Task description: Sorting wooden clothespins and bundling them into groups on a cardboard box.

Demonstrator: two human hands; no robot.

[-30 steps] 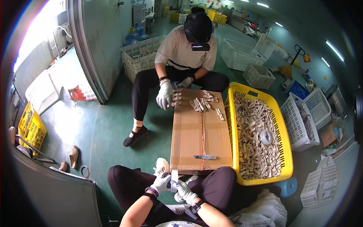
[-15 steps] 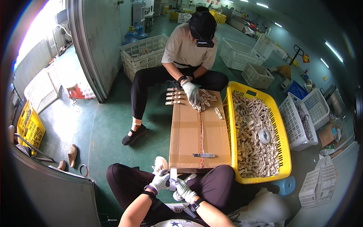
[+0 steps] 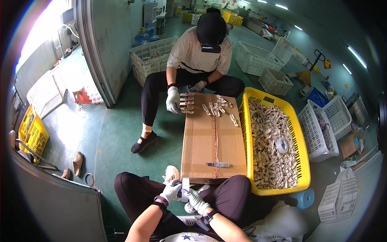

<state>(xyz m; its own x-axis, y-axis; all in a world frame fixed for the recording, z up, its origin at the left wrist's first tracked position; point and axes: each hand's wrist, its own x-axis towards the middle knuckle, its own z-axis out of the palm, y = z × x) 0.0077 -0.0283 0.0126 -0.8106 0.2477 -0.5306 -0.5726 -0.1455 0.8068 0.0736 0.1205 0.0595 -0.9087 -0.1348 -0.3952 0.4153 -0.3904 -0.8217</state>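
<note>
My left hand [image 3: 172, 191], in a striped pale glove, is closed on a flat white strip [image 3: 185, 184] at the near edge of a cardboard box. My right hand [image 3: 196, 200], gloved alike, is closed on the strip's lower right side. Just what the strip is, I cannot make out. On the box top [image 3: 200, 141] lie a flat grey strip [image 3: 217, 164] and, at the far end, loose pale clips [image 3: 217, 105] that look like clothes pegs. A row of similar clips [image 3: 187, 103] lies along its far left edge, beside a co-worker's gloved hand [image 3: 173, 100].
To the right stands a yellow crate [image 3: 300, 161] full of such clips, with a tape roll [image 3: 282, 145] on top. The co-worker [image 3: 197, 52] sits across the box. White crates [image 3: 318, 137] stand further right, and a blue stool [image 3: 304, 197] is by the yellow crate.
The co-worker's hand has left the loose clips; one hand is now at the row's left side, the other near the lap. My hands have barely moved.
</note>
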